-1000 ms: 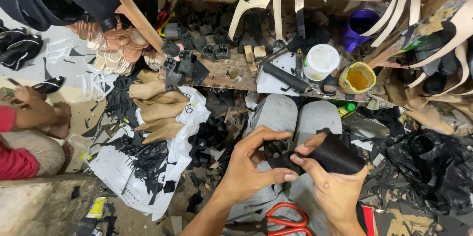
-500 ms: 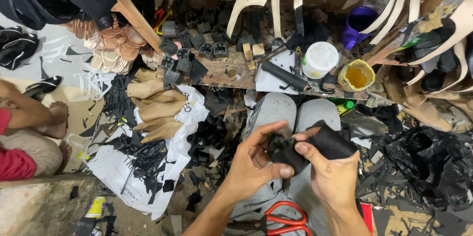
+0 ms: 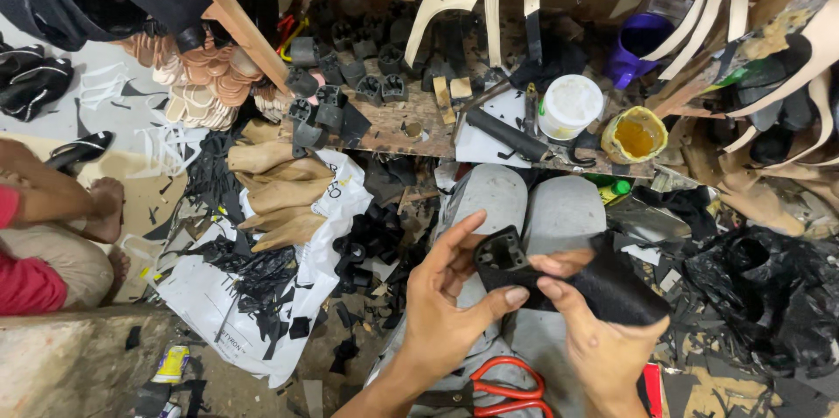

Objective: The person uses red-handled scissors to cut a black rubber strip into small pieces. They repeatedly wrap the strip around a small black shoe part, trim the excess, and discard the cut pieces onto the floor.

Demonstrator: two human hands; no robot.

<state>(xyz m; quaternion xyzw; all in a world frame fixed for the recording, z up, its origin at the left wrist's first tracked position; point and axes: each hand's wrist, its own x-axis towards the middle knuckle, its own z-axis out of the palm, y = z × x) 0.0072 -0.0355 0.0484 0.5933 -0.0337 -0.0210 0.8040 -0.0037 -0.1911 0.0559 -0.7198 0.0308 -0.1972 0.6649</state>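
Fingers of your left hand (image 3: pixel 446 313) pinch the black heel block (image 3: pixel 502 259), thumb under, forefinger stretched above. Your right hand (image 3: pixel 603 344) clamps the black leather covering (image 3: pixel 622 287) wrapped onto it, over your grey-trousered knees (image 3: pixel 524 200). Red-handled scissors (image 3: pixel 507 392) lie in your lap.

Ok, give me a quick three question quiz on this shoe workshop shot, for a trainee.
1. True or false: both hands grip the black heel block.
2. What lies below the hands? A) red-handled scissors B) a hammer C) a brush
3. What colour is the lidded tub on the bench?

Key:
1. True: the left hand and right hand both pinch it, with the black covering wrapped round it.
2. A
3. White
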